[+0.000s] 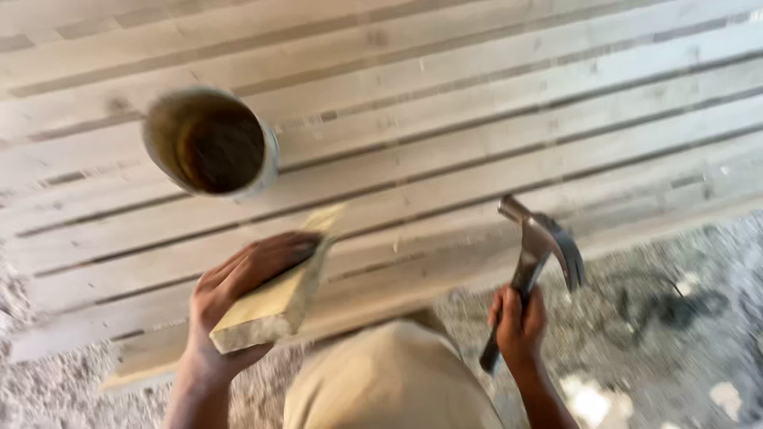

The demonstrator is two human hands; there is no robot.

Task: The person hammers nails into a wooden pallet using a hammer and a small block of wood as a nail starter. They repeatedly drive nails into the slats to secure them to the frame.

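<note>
Slatted wooden platform (445, 143), gravelly ground (683, 318)

Just one view here, a head-mounted cam looking pretty much straight down from above the person's own body. It sits close: both forearms come in from the bottom edge, the slatted wooden platform (445, 151) fills the upper part of the frame, and gravelly ground (683, 318) shows lower right. Picture's a bit motion-blurred. No second view to overlap with.
</note>
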